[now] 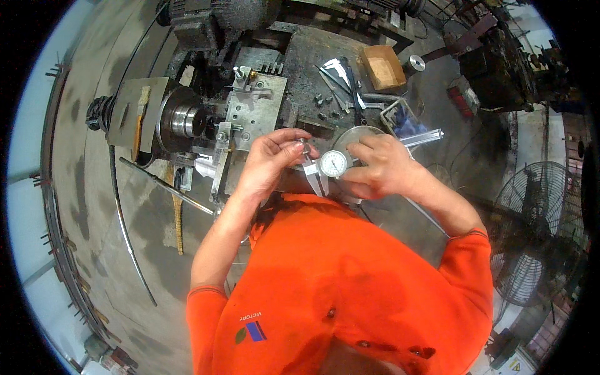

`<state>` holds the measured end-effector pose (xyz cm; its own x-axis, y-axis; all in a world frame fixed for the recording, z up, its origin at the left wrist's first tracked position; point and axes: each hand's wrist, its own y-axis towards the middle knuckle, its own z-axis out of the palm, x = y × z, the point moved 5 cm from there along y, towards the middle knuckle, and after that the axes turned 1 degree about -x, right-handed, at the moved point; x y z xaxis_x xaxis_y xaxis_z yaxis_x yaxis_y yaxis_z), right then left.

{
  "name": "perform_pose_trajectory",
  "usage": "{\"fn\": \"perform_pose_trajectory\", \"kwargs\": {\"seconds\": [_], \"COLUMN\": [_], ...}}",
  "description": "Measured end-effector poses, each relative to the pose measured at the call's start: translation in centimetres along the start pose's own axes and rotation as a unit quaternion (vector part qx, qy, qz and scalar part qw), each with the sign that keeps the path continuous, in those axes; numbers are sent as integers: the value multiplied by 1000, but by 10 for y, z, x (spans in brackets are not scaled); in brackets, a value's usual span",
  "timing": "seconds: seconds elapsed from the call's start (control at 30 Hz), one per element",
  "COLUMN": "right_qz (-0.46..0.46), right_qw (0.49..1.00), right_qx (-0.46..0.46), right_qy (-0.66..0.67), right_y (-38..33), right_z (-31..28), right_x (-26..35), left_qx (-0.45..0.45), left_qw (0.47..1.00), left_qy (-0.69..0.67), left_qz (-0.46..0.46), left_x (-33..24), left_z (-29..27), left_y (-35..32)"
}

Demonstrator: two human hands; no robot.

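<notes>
My right hand [382, 165] is closed around a dial caliper [333, 164] with a round white face. Its jaws point toward my body, and its beam sticks out past my hand to the right. Between the fingertips of my left hand [272, 161] is a small shiny metal part [305, 147], pinched right beside the caliper jaws. Whether the part touches the jaws I cannot tell. Both hands are held in front of my chest, over the near side of the machine.
On the left stands a machine with a round metal spindle [187, 120] and a brush [140, 122]. A bolted steel plate [259, 106] lies beside it. Farther back are a cardboard box [382, 67], another caliper [337, 70] and small metal pieces. A caged fan [531, 219] stands right.
</notes>
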<state>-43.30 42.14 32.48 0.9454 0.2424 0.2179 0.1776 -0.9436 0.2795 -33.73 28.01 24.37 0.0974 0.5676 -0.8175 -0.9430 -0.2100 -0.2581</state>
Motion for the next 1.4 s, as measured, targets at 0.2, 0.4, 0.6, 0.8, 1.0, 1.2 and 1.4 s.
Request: {"fn": "perform_pose_trajectory", "kwargs": {"seconds": [0.2, 0.4, 0.6, 0.8, 1.0, 1.2, 1.4], "right_qz": [-3, -1, 1, 4, 3, 1, -1], "right_qw": [1000, 1000, 1000, 1000, 1000, 1000, 1000], "right_qx": [-8, 3, -11, -1, -11, -18, -12], "right_qy": [-2, -6, -4, -8, -13, -16, -14], "right_y": [0, -1, -3, -5, -5, -5, -5], "right_z": [-2, 0, -2, -2, -2, -2, -2], "right_x": [0, -1, -1, -2, 0, 0, 0], "left_qx": [7, -10, -30, -53, -48, -46, -52], "left_qw": [1000, 1000, 999, 998, 999, 999, 998], "left_qy": [-2, 18, 0, 10, 14, 18, 16], "left_qz": [-6, -20, -27, -29, -21, -21, -23], "left_x": [-2, -2, 2, 1, 1, 2, 1], "left_z": [2, 0, -5, -7, -7, -8, -8], "left_y": [-1, -1, 1, -1, -1, -1, -3]}}
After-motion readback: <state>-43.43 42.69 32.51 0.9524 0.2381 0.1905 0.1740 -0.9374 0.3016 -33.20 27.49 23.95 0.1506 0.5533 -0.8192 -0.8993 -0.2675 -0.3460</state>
